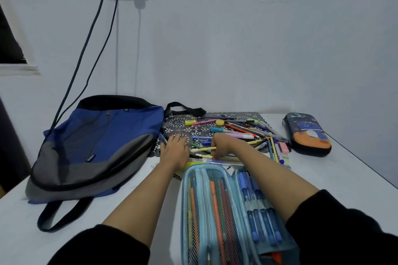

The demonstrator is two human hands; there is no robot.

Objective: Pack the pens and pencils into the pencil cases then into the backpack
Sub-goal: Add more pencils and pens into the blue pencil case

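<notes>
A light blue pencil case (228,217) lies open near me, with pencils behind its mesh pocket and blue pens in elastic loops. Beyond it a heap of pens and pencils (241,133) covers a dark lace mat (178,123). My right hand (220,144) is closed around a pale yellow pencil (203,149) at the heap's near edge. My left hand (175,148) rests flat, fingers spread, on the mat's left side. A blue and grey backpack (94,148) lies flat to the left. A dark space-print pencil case (307,133) sits zipped at the right.
The white table (336,178) meets a pale wall at the back, and its right edge runs diagonally. Two dark cables (90,54) hang from a wall socket down behind the backpack. Yellow erasers (219,122) and a pink eraser (283,147) lie among the pens.
</notes>
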